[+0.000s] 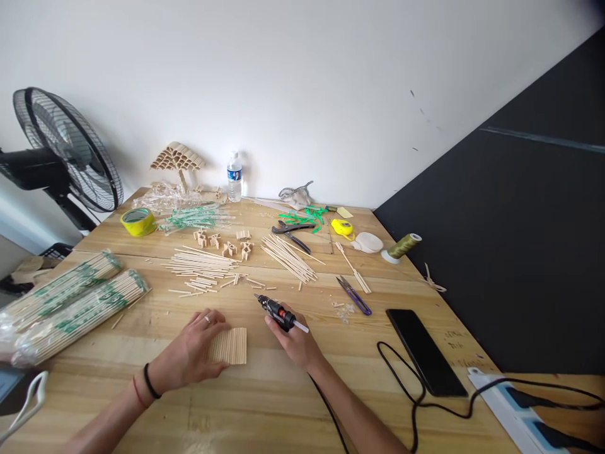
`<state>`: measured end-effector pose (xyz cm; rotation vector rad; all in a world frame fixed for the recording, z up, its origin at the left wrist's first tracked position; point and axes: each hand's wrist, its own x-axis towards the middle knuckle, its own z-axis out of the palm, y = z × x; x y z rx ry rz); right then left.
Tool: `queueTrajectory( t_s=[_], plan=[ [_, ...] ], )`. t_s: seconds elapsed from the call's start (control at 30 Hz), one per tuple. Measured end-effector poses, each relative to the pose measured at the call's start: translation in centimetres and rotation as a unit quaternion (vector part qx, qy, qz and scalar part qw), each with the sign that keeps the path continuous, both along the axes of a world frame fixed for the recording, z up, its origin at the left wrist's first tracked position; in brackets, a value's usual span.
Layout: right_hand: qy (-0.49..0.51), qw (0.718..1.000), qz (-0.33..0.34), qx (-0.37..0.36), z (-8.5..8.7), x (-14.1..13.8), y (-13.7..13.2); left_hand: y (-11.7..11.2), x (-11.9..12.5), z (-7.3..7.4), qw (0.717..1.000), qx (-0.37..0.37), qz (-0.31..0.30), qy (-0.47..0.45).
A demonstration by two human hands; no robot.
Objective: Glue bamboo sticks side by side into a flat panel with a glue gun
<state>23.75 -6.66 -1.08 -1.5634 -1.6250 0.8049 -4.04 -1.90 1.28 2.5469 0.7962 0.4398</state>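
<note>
My left hand [191,353] lies on the wooden table [265,403], fingers curled on the left edge of a small flat panel of glued bamboo sticks [231,345]. My right hand [297,340] is closed around a black glue gun [276,310] with an orange band; its nozzle points up and to the left, away from the panel. A black cord [331,416] runs back from it along my forearm.
Loose sticks [203,265] and small stick pieces [227,244] lie ahead, wrapped skewer bundles [70,309] at left. Also there: yellow tape [138,222], pliers [293,232], purple snips [354,296], phone [425,352], thread spool [404,246], water bottle [234,176], a fan [61,151].
</note>
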Motion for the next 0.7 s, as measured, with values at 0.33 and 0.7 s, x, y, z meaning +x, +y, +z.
queueTrajectory(
  t_s=[0.33, 0.7],
  plan=[
    [-0.146, 0.988, 0.039, -0.018, 1.0, 3.1, -1.4, -3.6, -6.2, -1.5, 0.991, -0.001, 0.131, -0.041],
    [-0.202, 0.979, 0.002, -0.014, 3.1, 2.5, -3.5, -1.6, -4.6, -1.7, 0.992, 0.003, 0.127, 0.003]
  ],
)
